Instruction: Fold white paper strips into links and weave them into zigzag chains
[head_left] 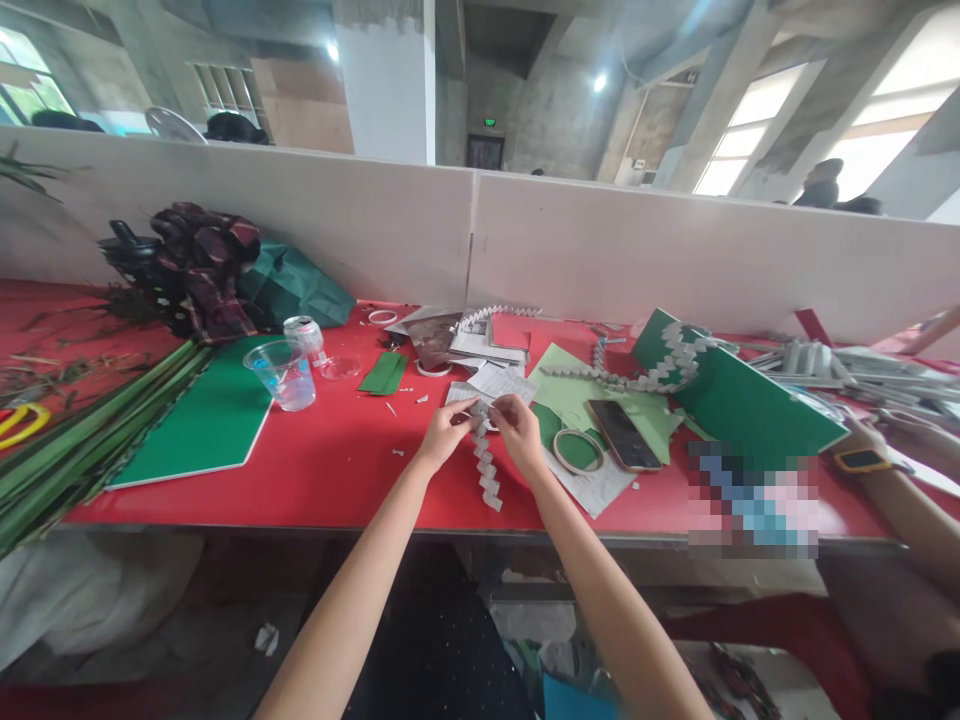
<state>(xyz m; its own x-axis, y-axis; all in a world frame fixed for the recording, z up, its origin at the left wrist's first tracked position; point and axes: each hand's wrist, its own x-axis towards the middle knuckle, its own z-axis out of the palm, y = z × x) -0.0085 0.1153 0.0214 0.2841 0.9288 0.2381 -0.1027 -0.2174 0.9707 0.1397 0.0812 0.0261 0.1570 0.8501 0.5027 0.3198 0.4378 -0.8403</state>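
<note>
A zigzag chain of folded grey-white paper (486, 470) hangs down from between my two hands, its lower end over the red table (330, 480). The fingers of my left hand (445, 434) pinch the chain's upper end from the left. From the right, my right hand (519, 430) holds the same end between thumb and fingers. Printed paper sheets (504, 383) lie just beyond my fingertips. To the right of my right hand are a roll of tape (577, 451) and a phone (624, 434).
Left are a plastic cup (291, 378), a can (303, 336), a green board (199, 420) and long leaves (82, 460). Right stands a folded green board (735, 400), with another paper chain (679, 355) beside it. Another person's hand (862, 440) is at far right.
</note>
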